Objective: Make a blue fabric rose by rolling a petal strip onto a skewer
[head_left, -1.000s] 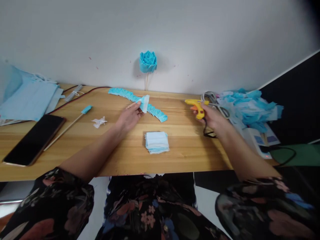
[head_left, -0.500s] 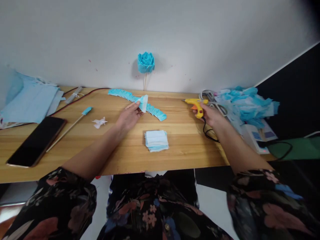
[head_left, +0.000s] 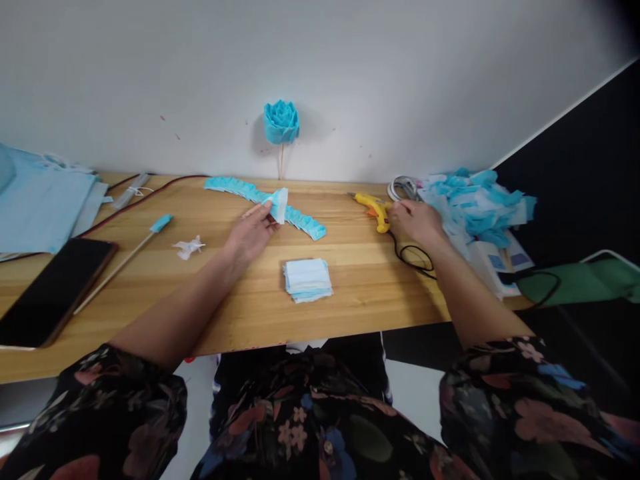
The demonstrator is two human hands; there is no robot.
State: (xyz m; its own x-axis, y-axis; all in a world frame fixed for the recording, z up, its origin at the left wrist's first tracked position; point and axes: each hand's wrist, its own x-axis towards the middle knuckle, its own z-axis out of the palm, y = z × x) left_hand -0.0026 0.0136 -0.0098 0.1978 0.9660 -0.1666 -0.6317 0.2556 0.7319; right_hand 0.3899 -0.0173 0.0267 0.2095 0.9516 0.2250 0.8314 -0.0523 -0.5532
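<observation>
My left hand (head_left: 253,230) is closed on a folded blue-and-white mask fabric piece (head_left: 281,205), gripped between thumb and fingers. Behind it a row of overlapping blue folded pieces (head_left: 230,185) runs across the wooden table. What looks like part of a thin wooden stick shows along the left fingers. A yellow glue gun (head_left: 374,208) lies on the table, its nozzle pointing left. Just right of its handle is my right hand (head_left: 419,221), fingers loosely curled and holding nothing that I can see. A stack of white and blue fabric squares (head_left: 307,280) lies nearer me.
A blue fabric flower (head_left: 281,123) on a stick stands against the wall. Leftward are a blue-tipped stick (head_left: 123,267), a phone (head_left: 55,293), a clear scrap (head_left: 189,248) and face masks (head_left: 45,207). A scrap pile (head_left: 475,200) and white cable coil (head_left: 403,189) sit right.
The glue gun has left my right hand and now lies on the table, with the hand to its right. My left hand still holds the folded piece. The view has shifted slightly right.
</observation>
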